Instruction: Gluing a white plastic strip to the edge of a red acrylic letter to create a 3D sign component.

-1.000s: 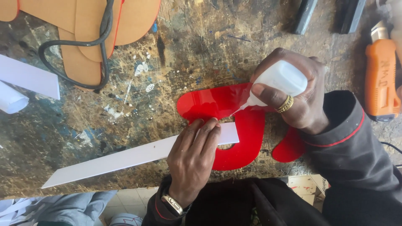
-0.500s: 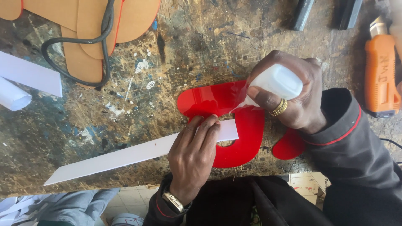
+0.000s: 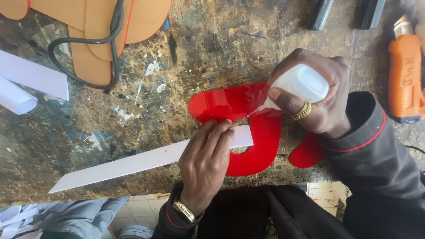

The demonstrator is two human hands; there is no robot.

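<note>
one red letter (image 3: 252,132), one white strip (image 3: 133,163), one squeeze bottle (image 3: 301,84), two hands (image 3: 206,168)

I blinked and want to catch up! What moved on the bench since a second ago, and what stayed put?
Hardly anything moved. The right hand still grips the white squeeze bottle, its tip on the red plastic shape; it may have shifted a touch. The left hand still presses the white strip against the red shape. Nothing was picked up or let go.
</note>
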